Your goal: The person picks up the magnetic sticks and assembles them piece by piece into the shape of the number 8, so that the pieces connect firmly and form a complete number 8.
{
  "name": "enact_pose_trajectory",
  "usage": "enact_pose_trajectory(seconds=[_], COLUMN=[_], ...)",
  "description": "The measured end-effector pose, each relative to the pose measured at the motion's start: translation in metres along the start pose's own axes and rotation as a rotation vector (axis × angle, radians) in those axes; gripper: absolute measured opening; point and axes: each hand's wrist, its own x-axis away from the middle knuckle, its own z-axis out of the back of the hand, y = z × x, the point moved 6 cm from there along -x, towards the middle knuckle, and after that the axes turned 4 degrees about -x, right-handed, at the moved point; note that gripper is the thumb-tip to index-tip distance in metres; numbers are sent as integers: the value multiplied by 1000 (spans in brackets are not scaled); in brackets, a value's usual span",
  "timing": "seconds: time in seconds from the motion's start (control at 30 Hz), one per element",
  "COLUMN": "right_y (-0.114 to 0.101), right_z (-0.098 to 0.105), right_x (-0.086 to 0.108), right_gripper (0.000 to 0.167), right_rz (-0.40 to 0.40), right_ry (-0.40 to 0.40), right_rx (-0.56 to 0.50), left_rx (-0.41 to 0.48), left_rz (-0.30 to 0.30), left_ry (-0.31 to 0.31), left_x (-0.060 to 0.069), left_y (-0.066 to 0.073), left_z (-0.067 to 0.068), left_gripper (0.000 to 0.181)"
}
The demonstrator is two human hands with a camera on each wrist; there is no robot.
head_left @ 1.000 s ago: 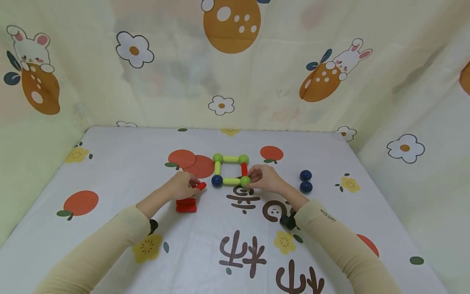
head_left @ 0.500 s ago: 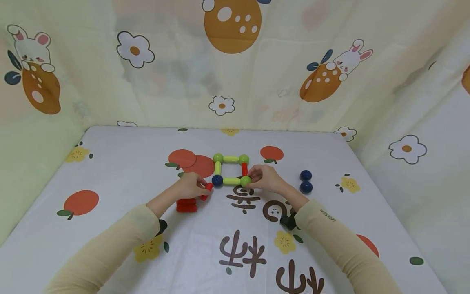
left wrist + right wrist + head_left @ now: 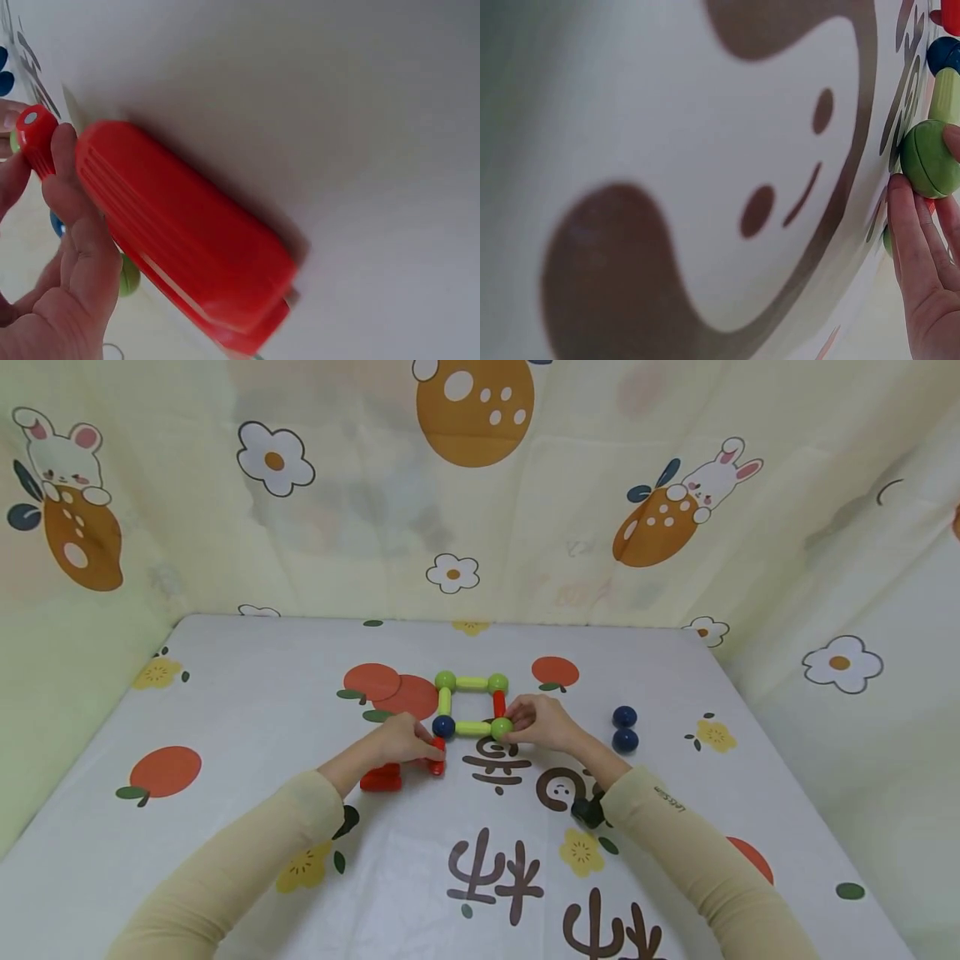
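Green and red rods with ball corners form a square on the table; its near-left corner is a dark blue ball [image 3: 443,727]. My left hand [image 3: 406,739] pinches a red rod [image 3: 437,760], which points away from me with its far end at that blue ball; whether they touch I cannot tell. In the left wrist view the rod [image 3: 37,135] sits between thumb and fingers of the left hand [image 3: 71,262]. My right hand [image 3: 543,724] grips the green ball [image 3: 501,729] at the near-right corner; the right wrist view shows fingers around this ball [image 3: 930,159].
Two red rods [image 3: 381,779] lie side by side below my left hand, large in the left wrist view [image 3: 184,225]. Two dark blue balls [image 3: 625,742] stand to the right of my right hand. A patterned cloth wall [image 3: 360,527] rises behind the table.
My left hand has moved right with the red rod, turning it from slanted to pointing at the blue corner ball. The right hand has stayed at the green ball.
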Motion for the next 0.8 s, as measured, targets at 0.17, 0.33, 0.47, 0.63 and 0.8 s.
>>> enact_pose_trajectory(seconds=[0.17,0.33,0.47,0.63,0.8], right_y=[-2,-1,-1,-2,-3], right_z=[1,1,1,0,0], right_x=[2,2,1,1,2], right_gripper=[29,29,28,28,28], right_rz=[26,39,34,32,34], right_ry=[6,10,10,5,-15], right_rx=[0,-3,-3,-6,13], left_rx=[72,118,132,99,89], left_rz=[66,88,95,96,95], left_ry=[-9,-13,-5,5,-3], left_x=[0,-2,-3,-2,0], left_y=[3,3,2,2,3], left_z=[-2,-4,-5,-4,-4], left_gripper=[24,20,20,21,21])
